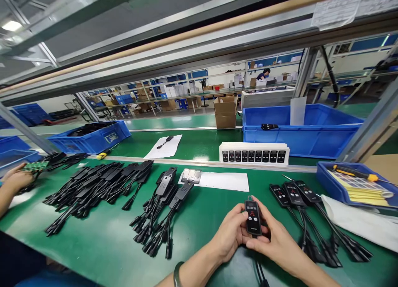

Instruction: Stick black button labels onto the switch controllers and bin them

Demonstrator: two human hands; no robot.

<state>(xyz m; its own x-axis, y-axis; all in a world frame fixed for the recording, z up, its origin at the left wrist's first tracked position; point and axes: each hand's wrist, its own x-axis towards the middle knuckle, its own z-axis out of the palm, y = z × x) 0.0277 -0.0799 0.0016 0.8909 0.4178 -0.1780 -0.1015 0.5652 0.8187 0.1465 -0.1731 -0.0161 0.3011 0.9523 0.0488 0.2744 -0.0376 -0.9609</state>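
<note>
Between both hands I hold a small black controller point(253, 217) with a labelled face, a red mark, white buttons and a loop at its top. Its cables hang down toward the bench edge. My left hand point(232, 227) grips its left side, the thumb lying on its face. On the other side my right hand point(272, 233) has its fingers round the edge and lower end. Several similar controllers point(292, 193) with labelled faces lie to the right, cables trailing forward. To the left, a cluster of black controllers point(169, 191) lies with no such labels showing.
A white strip point(224, 181) lies ahead, before a rack of black labels point(254, 155). Blue bins point(292, 135) stand behind. At right, a blue tray point(329, 183) holds label sheets and a screwdriver point(354, 172). A larger controller pile point(96, 183) and a co-worker's hand point(18, 179) are at left.
</note>
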